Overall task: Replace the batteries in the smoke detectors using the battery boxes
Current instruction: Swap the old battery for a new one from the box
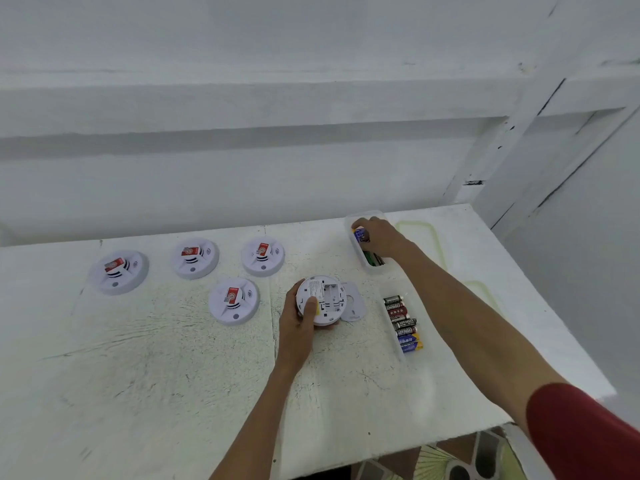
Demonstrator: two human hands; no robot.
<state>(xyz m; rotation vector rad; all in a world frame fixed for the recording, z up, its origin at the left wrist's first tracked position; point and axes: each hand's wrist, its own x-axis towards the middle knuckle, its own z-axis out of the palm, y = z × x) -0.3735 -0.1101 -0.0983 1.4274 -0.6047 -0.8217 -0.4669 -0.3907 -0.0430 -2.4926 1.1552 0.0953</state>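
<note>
I could read only "EVEREADY" on the black-and-red batteries (401, 317) lying in the near clear box (398, 344), while the print on the red stickers (232, 294) of the smoke detectors (234, 301) and on the opened detector's back label (313, 288) was too small for me to read.

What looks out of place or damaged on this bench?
Nothing spilled. One smoke detector lies face down under the left hand, its cover plate off beside it, as the job requires. The table is scuffed and cracked.
</note>
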